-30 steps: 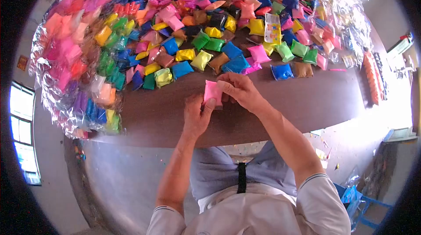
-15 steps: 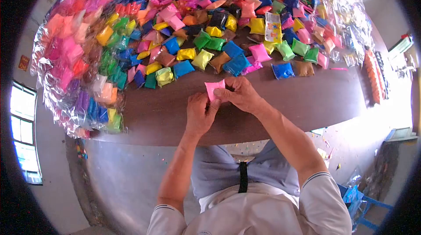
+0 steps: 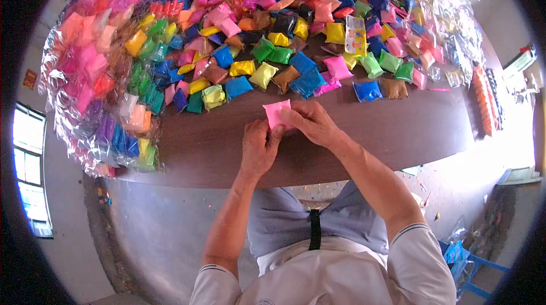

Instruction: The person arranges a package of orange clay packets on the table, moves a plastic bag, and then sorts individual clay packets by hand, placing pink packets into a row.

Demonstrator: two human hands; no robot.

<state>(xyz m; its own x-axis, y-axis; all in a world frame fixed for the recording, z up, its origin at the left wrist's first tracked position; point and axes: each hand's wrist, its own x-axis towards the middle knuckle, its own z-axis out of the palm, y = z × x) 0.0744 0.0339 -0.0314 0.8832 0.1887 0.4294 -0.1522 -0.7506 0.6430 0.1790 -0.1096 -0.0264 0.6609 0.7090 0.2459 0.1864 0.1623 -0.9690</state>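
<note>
In the head view, here are both hands up at the near part of the table (image 3: 398, 129), and they are sharing one pink packet (image 3: 277, 114)! The left hand (image 3: 260, 146) grips its lower edge, thumb pressed on the front; the right hand (image 3: 313, 123) pinches its right side between thumb and fingers. The packet sits between the two, its upper left part in plain sight, over the brown tabletop and just on the person's side of the big spread of packets.

And what a spread: just beyond the hands there's a yellow-green packet (image 3: 214, 97) at the near edge of the pile, a blue packet (image 3: 238, 88) right beside it, then a pale yellow one. Over to the right, a dark blue packet (image 3: 367, 91) lies side by side with a brown packet (image 3: 395, 88). Behind them, a printed card (image 3: 356, 36) stands out among the colours. Heaped along the left, clear plastic wraps bunches of pink, green and blue packets; far right, a long orange-red bundle (image 3: 482, 101) lies by the table's edge.
</note>
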